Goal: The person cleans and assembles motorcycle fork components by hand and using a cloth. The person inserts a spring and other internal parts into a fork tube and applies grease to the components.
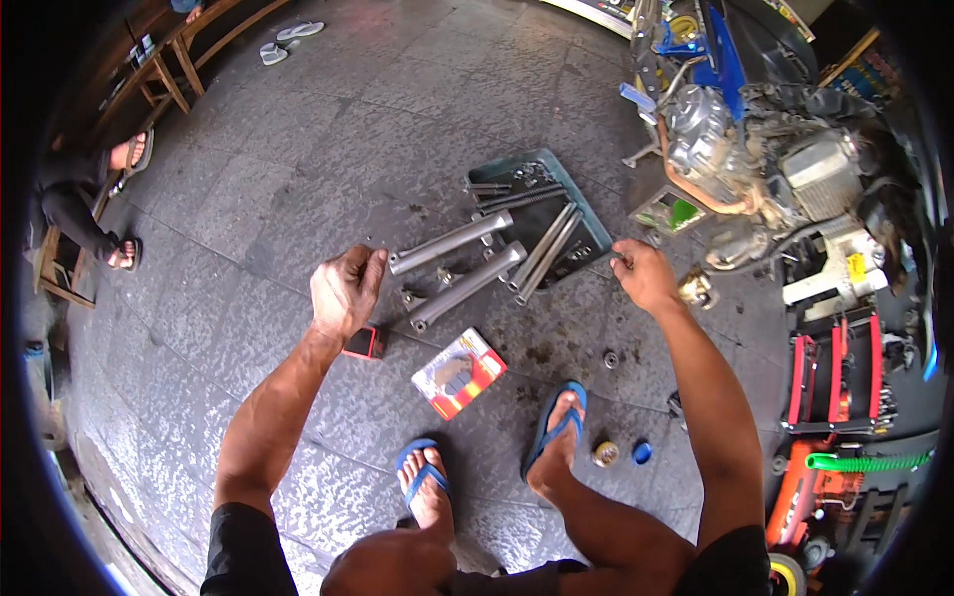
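My left hand (pixel 348 291) is closed, thumb and fingers pressed together beside the near end of a grey metal fork leg (pixel 447 243); whatever it pinches is hidden. A second fork leg (pixel 467 288) lies below the first, and both reach over the edge of a dark green-grey tray (pixel 584 204). My right hand (pixel 646 275) grips the tray's right edge between thumb and fingers. Inside the tray are long steel tubes (pixel 545 250), thin rods or springs (pixel 519 197) and small parts. Small metal fittings (pixel 445 274) lie between the fork legs.
A red-and-white package (pixel 459 374) and a small black-and-red box (pixel 366 343) lie near my feet. An engine (pixel 706 129) and other motorcycle parts line the right, above a red tool rack (pixel 837 372). At far left, a person's sandalled foot (pixel 126 253) shows by a wooden bench (pixel 164 74).
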`<state>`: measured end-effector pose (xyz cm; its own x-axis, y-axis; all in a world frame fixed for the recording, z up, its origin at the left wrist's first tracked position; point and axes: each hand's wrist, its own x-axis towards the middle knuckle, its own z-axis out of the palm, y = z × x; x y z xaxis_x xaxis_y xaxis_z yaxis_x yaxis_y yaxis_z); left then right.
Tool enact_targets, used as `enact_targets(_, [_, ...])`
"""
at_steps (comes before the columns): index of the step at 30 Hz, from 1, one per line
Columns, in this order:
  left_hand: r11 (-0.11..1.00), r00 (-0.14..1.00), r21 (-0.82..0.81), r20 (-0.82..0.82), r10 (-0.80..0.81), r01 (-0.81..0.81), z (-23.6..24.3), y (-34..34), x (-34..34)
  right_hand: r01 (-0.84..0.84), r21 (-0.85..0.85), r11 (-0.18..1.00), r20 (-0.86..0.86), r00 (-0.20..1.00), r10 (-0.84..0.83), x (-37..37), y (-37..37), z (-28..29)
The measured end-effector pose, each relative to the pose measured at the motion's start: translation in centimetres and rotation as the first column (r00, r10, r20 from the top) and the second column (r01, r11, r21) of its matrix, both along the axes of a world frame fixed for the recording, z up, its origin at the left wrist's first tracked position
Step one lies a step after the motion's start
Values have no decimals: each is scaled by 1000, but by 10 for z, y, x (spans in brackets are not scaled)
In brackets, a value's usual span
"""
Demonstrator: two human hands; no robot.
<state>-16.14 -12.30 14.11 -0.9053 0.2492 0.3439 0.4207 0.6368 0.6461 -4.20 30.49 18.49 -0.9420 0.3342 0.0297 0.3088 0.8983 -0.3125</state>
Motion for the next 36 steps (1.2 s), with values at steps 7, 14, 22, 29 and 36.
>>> enact_targets(7, [974, 976, -68, -12, -217, 216, 2, 25, -53, 82, -103, 991, 33, 996, -79, -105, 33, -118])
enact_targets(14, [963, 991, -238, 70, -111, 125, -50, -14, -9, 186, -255, 949, -6, 981, -194, -205, 60, -181])
enact_targets(22, [717, 580, -466, 425, 695, -518, -117, -216, 236, 351, -25, 936, 241, 911, -335, -316, 61, -202])
enact_targets(29, [563, 236, -644, 525, 818, -519, -160, -264, 456, 266, 215, 940, 363, 872, -329, -331, 50, -197])
enact_targets(36, [753, 360, -406, 695, 622, -518, -236, -247, 473, 270, -174, 947, 52, 963, -265, -321, 81, -224])
